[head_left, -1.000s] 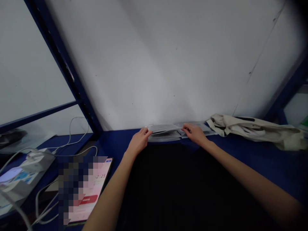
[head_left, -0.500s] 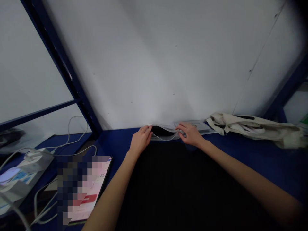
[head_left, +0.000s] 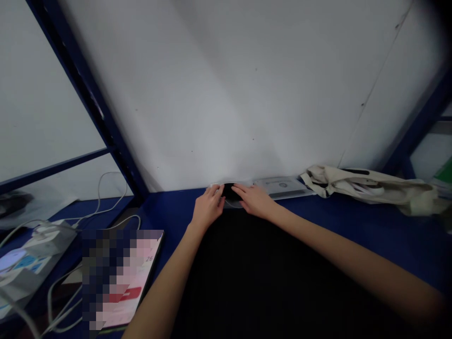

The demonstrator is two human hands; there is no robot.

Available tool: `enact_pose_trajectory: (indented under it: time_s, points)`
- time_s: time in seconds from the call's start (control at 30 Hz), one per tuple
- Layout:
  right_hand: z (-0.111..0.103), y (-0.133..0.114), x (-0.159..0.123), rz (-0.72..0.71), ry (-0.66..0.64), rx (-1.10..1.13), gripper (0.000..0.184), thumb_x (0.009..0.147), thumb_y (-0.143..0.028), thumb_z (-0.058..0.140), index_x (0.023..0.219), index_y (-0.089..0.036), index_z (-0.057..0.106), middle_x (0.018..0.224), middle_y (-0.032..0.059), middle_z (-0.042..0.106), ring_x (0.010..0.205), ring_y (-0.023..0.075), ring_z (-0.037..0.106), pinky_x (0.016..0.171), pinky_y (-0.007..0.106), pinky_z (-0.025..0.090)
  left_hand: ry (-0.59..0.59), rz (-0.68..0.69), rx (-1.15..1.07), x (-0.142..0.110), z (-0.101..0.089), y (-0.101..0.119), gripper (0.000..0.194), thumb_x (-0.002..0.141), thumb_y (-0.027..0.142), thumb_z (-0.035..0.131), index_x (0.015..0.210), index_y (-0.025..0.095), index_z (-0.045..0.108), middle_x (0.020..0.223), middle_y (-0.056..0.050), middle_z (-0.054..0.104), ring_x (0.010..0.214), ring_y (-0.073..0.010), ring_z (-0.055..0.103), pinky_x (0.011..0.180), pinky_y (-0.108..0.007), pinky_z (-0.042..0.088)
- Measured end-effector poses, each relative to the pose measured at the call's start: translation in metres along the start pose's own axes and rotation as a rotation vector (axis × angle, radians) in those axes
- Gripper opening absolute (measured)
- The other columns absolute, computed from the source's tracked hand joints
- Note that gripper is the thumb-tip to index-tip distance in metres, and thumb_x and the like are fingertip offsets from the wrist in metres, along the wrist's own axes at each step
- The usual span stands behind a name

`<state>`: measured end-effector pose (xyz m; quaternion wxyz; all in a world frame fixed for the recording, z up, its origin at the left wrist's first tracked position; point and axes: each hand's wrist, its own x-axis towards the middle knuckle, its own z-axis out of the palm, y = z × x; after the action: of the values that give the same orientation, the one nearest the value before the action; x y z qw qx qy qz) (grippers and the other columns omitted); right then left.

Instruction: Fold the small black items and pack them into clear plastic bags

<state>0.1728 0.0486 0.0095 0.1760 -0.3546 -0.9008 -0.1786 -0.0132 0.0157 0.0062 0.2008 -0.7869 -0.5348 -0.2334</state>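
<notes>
A clear plastic bag lies at the back of the blue table, by the white wall. Its mouth gapes, and something black shows in the opening; I cannot make out what it is. My left hand is closed on the bag's left edge, fingers above and thumb below. From the right, my right hand grips the rim of the mouth with its fingertips at the dark gap. A flat clear packet with a round grey mark extends to the right of that hand.
A cream cloth bag lies along the wall at right. On the left rest a phone or tablet, partly pixelated, white chargers and looping white cables. Blue frame posts rise at the side. Black fabric fills the near middle.
My right hand has slid left along the bag, closer to my left hand, and the dark opening between them looks narrower. More of the packet at right shows. My left hand has barely moved.
</notes>
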Motion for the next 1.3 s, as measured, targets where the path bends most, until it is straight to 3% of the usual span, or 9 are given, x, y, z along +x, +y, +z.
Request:
enact_pose_trajectory:
  time_s: [0.17, 0.3, 0.4, 0.53, 0.8, 1.0, 1.17, 1.3]
  points:
    - [0.016, 0.003, 0.013, 0.044, -0.023, -0.108, 0.051, 0.073, -0.019, 0.059, 0.122, -0.012, 0.045, 0.111, 0.0140, 0.059, 0.096, 0.0272, 0.054, 0.082, 0.040, 0.036, -0.006, 0.003, 0.009, -0.001, 0.005, -0.002, 0.037, 0.089, 0.024, 0.040, 0.126, 0.018, 0.041, 0.117, -0.006, 0.055, 0.105, -0.0187, 0.052, 0.077, -0.027, 0.047]
    - [0.029, 0.004, 0.018, 0.089, -0.010, -0.116, 0.035, 0.074, -0.015, 0.057, 0.109, -0.012, 0.053, 0.093, 0.0132, 0.065, 0.094, 0.0293, 0.053, 0.084, 0.043, 0.031, -0.032, 0.013, 0.015, -0.001, 0.006, -0.001, 0.037, 0.088, 0.024, 0.041, 0.125, 0.018, 0.041, 0.118, -0.006, 0.055, 0.105, -0.0187, 0.051, 0.074, -0.027, 0.048]
    - [0.033, 0.005, 0.018, 0.088, -0.004, -0.093, 0.018, 0.077, -0.012, 0.052, 0.094, -0.015, 0.059, 0.088, 0.0121, 0.065, 0.093, 0.0286, 0.053, 0.084, 0.042, 0.030, -0.059, 0.005, 0.015, -0.001, 0.006, -0.001, 0.037, 0.088, 0.023, 0.042, 0.125, 0.019, 0.041, 0.118, -0.006, 0.055, 0.105, -0.0188, 0.051, 0.073, -0.026, 0.048]
    - [0.029, 0.009, 0.018, 0.085, 0.008, -0.003, 0.016, 0.076, -0.011, 0.050, 0.089, -0.014, 0.059, 0.091, 0.0119, 0.065, 0.090, 0.0267, 0.054, 0.080, 0.040, 0.032, -0.071, -0.006, 0.009, -0.001, 0.006, 0.000, 0.033, 0.088, 0.024, 0.042, 0.121, 0.019, 0.044, 0.117, -0.006, 0.055, 0.104, -0.0187, 0.052, 0.073, -0.026, 0.047]
    - [0.013, 0.025, 0.011, 0.125, 0.085, 0.352, 0.017, 0.074, -0.016, 0.049, 0.089, -0.017, 0.056, 0.090, 0.0081, 0.063, 0.084, 0.0218, 0.055, 0.078, 0.034, 0.037, -0.111, -0.055, 0.002, 0.000, 0.003, -0.001, 0.033, 0.085, 0.023, 0.047, 0.118, 0.020, 0.042, 0.114, -0.007, 0.053, 0.106, -0.0202, 0.050, 0.072, -0.027, 0.048]
    - [0.001, 0.037, -0.001, 0.261, 0.192, 0.722, 0.014, 0.077, -0.018, 0.034, 0.084, -0.020, 0.047, 0.073, 0.0015, 0.057, 0.067, 0.0161, 0.052, 0.061, 0.027, 0.043, -0.138, -0.084, -0.001, 0.000, 0.003, -0.003, 0.027, 0.085, 0.023, 0.046, 0.112, 0.020, 0.044, 0.108, -0.006, 0.053, 0.101, -0.0198, 0.052, 0.067, -0.026, 0.047]
    - [-0.011, 0.041, -0.015, 0.301, 0.252, 0.993, 0.019, 0.083, -0.021, 0.026, 0.090, -0.020, 0.044, 0.089, 0.0079, 0.060, 0.086, 0.0197, 0.056, 0.073, 0.032, 0.045, -0.180, -0.086, -0.002, 0.000, 0.003, -0.004, 0.018, 0.087, 0.024, 0.044, 0.103, 0.019, 0.050, 0.103, -0.007, 0.052, 0.094, -0.0193, 0.054, 0.064, -0.025, 0.046]
    - [-0.022, 0.043, -0.024, 0.224, 0.164, 1.193, 0.015, 0.084, -0.025, 0.030, 0.083, -0.021, 0.044, 0.092, 0.0093, 0.061, 0.085, 0.0202, 0.058, 0.072, 0.033, 0.046, -0.200, -0.063, -0.035, -0.001, 0.001, -0.003, 0.017, 0.089, 0.028, 0.041, 0.089, 0.020, 0.056, 0.101, -0.005, 0.051, 0.082, -0.0154, 0.056, 0.059, -0.023, 0.043]
